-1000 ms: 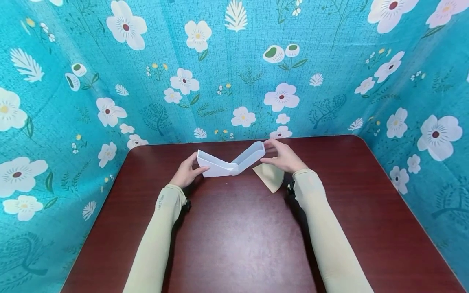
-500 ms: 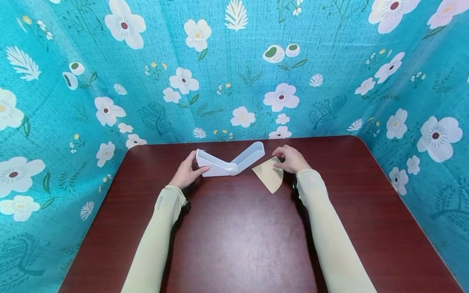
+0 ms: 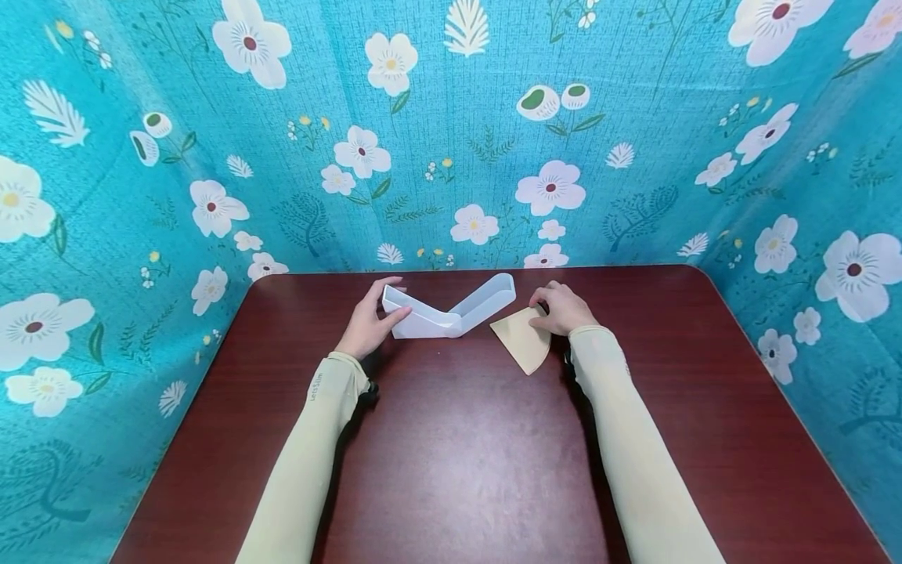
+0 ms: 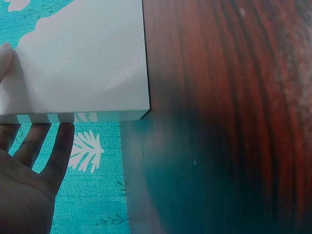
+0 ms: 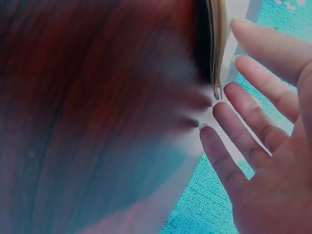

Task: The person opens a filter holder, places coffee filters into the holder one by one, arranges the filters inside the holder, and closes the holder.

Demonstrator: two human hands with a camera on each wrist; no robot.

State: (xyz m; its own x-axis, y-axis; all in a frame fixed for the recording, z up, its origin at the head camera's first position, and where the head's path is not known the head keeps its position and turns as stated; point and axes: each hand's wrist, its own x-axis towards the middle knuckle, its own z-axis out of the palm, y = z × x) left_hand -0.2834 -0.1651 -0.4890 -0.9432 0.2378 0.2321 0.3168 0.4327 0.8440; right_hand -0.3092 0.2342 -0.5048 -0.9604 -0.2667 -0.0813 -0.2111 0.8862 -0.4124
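A white, open-topped box (image 3: 423,322) with a wide V-shaped dip stands at the back of the table in the head view. My left hand (image 3: 366,321) holds its left end, the thumb on the front face and the fingers at the end. In the left wrist view the fingertips meet the narrow end of the ribbed box (image 4: 92,73). To the right lies a flat stack of tan cone coffee filters (image 3: 524,339). My right hand (image 3: 562,309) touches its back right edge. Several layers of the filters (image 5: 217,44) show edge-on beside the right hand (image 5: 263,131), whose fingers are nearly straight.
The dark red wooden table (image 3: 451,454) has rounded back corners. A turquoise flowered cloth (image 3: 451,141) hangs behind the table and along both sides. The box's raised right arm (image 3: 489,299) stands just left of the filters.
My right hand has left the right end of the box and come down to the coffee filters. The left hand's fingers have spread further over the box's left end.
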